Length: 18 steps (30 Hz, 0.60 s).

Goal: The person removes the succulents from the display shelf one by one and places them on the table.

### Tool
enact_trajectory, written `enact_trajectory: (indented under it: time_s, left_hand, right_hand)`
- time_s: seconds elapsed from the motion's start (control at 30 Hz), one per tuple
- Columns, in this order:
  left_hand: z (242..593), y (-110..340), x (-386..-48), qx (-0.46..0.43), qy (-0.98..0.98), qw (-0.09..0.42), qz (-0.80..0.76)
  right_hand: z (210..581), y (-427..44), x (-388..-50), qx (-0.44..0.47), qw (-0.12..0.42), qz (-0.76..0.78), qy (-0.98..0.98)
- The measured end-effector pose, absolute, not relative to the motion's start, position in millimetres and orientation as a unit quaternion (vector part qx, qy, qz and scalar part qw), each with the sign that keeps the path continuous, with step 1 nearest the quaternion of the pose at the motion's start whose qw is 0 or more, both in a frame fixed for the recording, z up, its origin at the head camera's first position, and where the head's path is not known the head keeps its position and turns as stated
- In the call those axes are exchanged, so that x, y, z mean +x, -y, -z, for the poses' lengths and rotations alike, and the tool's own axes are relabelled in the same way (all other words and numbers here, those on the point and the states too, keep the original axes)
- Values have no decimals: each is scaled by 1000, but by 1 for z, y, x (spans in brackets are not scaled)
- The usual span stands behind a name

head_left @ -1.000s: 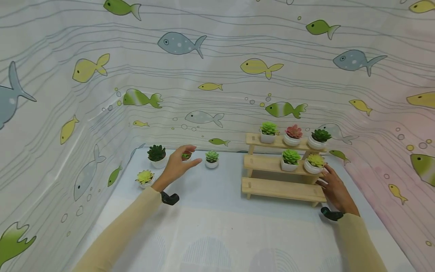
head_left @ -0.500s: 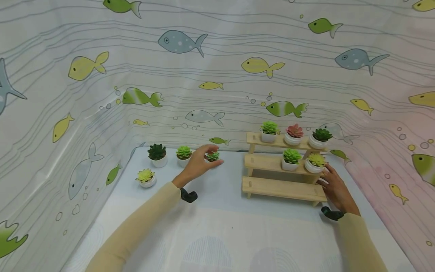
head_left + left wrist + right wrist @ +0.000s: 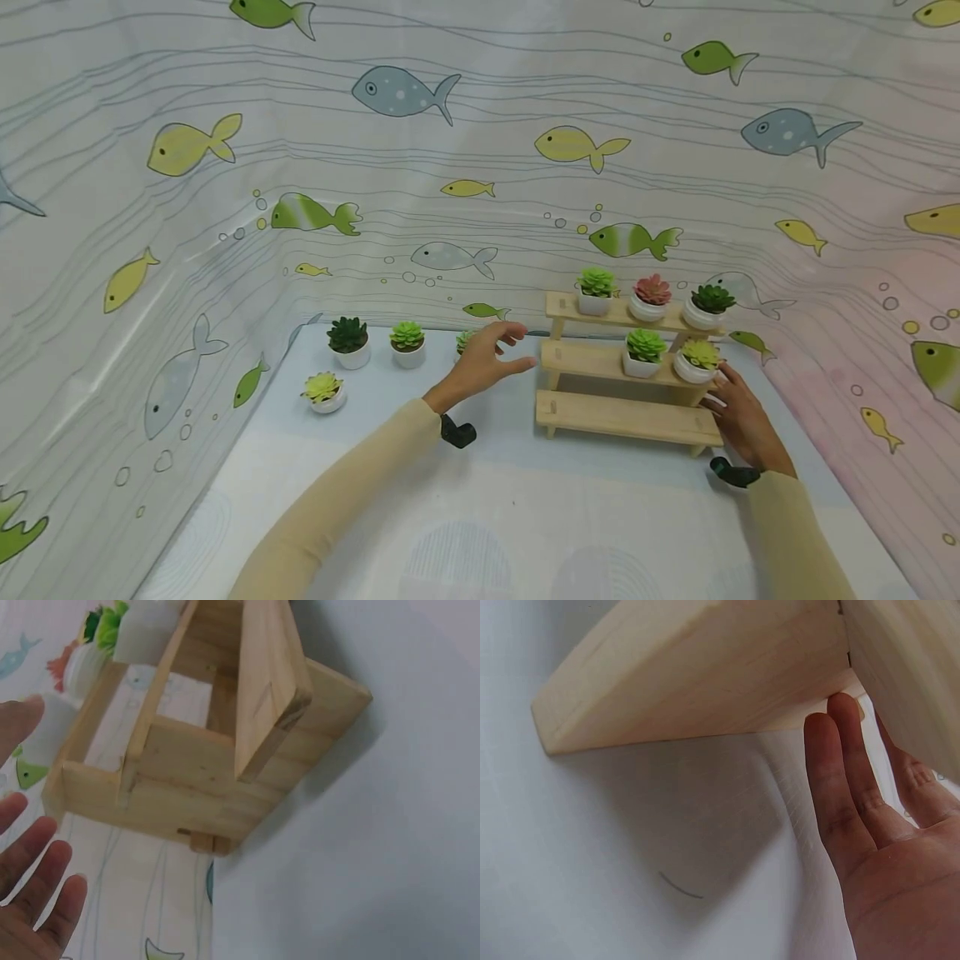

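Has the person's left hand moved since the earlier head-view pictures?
Yes. In the head view, the left hand has moved rightward, ending up closer to the left end of the wooden stand.

Room: btm shelf (image 3: 626, 418), L half of mid shelf (image 3: 581, 358); green plant (image 3: 643, 353), yellow plant (image 3: 697, 362) block R.

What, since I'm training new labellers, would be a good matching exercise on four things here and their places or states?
Things
1. Pink succulent
2. Three-tier wooden stand
3. Left hand
4. Right hand

Places or states
A. Beside the stand's right end
B. Between two other pots on the top shelf
C. Partly hiding a small succulent on the table
D. Bearing five potted succulents

Pairs: 1-B; 2-D; 3-C; 4-A
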<state>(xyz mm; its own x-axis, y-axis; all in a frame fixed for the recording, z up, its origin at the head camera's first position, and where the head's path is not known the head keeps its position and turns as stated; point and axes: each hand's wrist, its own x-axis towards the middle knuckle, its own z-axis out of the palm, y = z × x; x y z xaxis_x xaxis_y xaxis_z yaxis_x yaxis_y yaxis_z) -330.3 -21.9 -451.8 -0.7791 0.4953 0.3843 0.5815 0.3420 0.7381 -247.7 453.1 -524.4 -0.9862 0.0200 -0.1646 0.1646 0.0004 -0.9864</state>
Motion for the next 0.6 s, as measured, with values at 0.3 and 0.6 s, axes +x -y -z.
enact_trajectory:
  time_s: [0.3,0.6]
  left_hand:
    - [456,-11,-327,-360,799,28,480]
    - [457,-42,-324,-358,785,-3,506]
  right_hand:
    - [527,-452,-247,69,57,712,-697]
    - [525,-453,-248,72,52,707,-701]
